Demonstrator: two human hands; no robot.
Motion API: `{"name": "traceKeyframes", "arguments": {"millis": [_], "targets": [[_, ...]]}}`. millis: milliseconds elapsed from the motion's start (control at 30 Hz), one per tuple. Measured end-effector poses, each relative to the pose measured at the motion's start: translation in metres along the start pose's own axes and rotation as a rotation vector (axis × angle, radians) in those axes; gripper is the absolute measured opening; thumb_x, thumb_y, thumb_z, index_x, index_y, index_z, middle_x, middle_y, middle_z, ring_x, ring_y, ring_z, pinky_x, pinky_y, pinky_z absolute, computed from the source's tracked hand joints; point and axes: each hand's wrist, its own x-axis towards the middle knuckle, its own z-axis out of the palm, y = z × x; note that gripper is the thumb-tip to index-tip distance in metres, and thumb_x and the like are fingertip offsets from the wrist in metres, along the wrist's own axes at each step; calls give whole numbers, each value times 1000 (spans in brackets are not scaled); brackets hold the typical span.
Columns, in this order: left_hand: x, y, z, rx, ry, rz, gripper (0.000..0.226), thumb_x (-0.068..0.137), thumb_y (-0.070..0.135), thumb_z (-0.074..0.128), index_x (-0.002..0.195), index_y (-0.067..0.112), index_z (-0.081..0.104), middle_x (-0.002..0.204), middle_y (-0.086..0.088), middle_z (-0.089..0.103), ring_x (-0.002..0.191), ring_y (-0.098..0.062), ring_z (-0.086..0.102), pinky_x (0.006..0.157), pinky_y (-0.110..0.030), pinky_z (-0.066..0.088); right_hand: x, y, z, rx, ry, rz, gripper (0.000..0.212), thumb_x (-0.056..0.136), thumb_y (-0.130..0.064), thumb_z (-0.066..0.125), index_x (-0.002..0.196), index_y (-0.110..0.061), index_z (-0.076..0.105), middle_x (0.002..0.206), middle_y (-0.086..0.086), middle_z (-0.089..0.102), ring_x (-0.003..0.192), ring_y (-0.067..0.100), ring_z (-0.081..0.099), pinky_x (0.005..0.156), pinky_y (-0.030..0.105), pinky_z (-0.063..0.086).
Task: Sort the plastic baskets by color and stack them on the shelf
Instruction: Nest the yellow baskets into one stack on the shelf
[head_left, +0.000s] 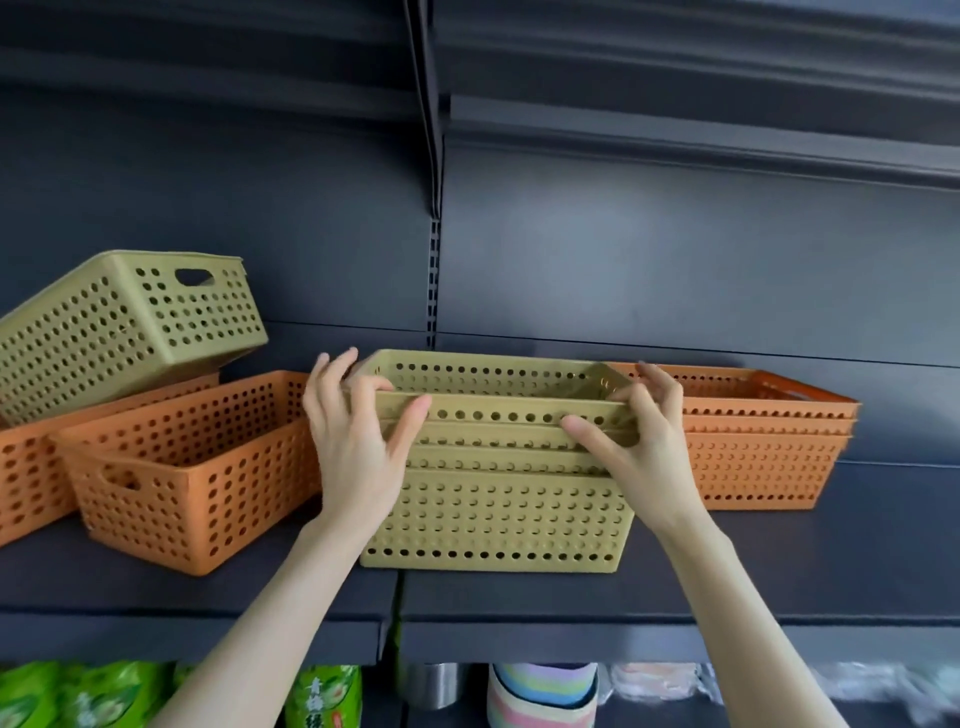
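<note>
My left hand (358, 431) and right hand (634, 436) pinch the top basket (498, 410), nested in the yellow stack (493, 514) on the shelf (727, 587).

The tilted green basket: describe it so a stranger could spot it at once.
On the dark shelf, look to the far left. The tilted green basket leans there on top of two loose orange baskets. It is the only green one lying askew outside the nested green stack.

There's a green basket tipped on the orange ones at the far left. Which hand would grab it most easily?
Probably the left hand. It holds the left end of the green stack, nearer the tilted green basket. The right hand would have to cross over the stack.
</note>
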Motion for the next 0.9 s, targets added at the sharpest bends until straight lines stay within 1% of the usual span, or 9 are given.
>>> {"name": "traceKeyframes", "arguments": {"millis": [100, 200, 300, 367, 467, 567, 700, 800, 900], "targets": [[-1, -4, 4, 103, 35, 105, 40, 90, 44, 52, 93, 4, 58, 124, -23, 47, 126, -36, 36, 104, -37, 27, -2, -1, 5, -6, -9, 24, 50, 68, -64, 67, 97, -25, 59, 128, -6, 39, 116, 19, 49, 94, 44, 48], [0, -3, 2, 156, 64, 123, 45, 91, 45, 50, 92, 2, 61, 104, -22, 51, 102, -34, 45, 88, -34, 36, 0, -7, 4, -97, -3, 57, 59, 66, -62, 64, 105, -18, 59, 111, -2, 42, 101, 17, 51, 87, 40, 50], [0, 0, -5, 225, 3, 109, 45, 90, 45, 50, 93, 1, 61, 99, -21, 51, 97, -32, 44, 80, -31, 37, -3, -13, 0, -169, -50, 90, 66, 68, -66, 59, 112, -16, 56, 113, -1, 41, 98, 19, 52, 84, 43, 51], [2, 2, -12, 265, -84, 115, 46, 89, 46, 48, 96, 2, 61, 100, -19, 53, 99, -33, 46, 79, -34, 40, -4, -16, -4, -215, -83, 108, 67, 72, -65, 58, 119, -19, 54, 121, -1, 43, 109, 22, 49, 89, 46, 48], [8, 9, -31, 318, -236, 141, 42, 91, 39, 50, 107, 3, 63, 110, -15, 60, 109, -33, 51, 88, -43, 44, -5, -23, -11, -384, -86, 34, 59, 82, -54, 59, 127, -17, 53, 137, 2, 47, 135, 29, 31, 106, 49, 35], [15, 17, -58, 274, -233, 200, 25, 89, 22, 60, 105, 5, 66, 111, -11, 63, 106, -30, 58, 88, -43, 46, -8, -43, -8, -372, -71, -47, 45, 86, -42, 60, 124, -16, 55, 131, 3, 52, 127, 27, 41, 103, 46, 37], [22, 21, -100, 200, -139, 197, 25, 88, 27, 50, 93, 9, 67, 92, -2, 65, 83, -20, 60, 73, -35, 49, -11, -77, 12, -357, 43, -142, 31, 88, -32, 60, 113, -12, 60, 114, 6, 62, 110, 29, 54, 108, 51, 30], [25, 4, -129, 220, -143, 170, 24, 88, 28, 50, 93, 11, 67, 91, 0, 66, 84, -19, 61, 74, -38, 50, -10, -107, 34, -190, 86, -179, 23, 89, -28, 60, 105, -13, 63, 105, 1, 64, 98, 23, 58, 89, 39, 44], [31, -27, -160, 238, -143, 133, 24, 88, 31, 50, 93, 14, 67, 90, 5, 65, 82, -13, 60, 71, -32, 50, -9, -139, 69, -74, 60, -223, 20, 89, -29, 59, 103, -15, 64, 100, -5, 64, 91, 13, 59, 77, 27, 42]]}}
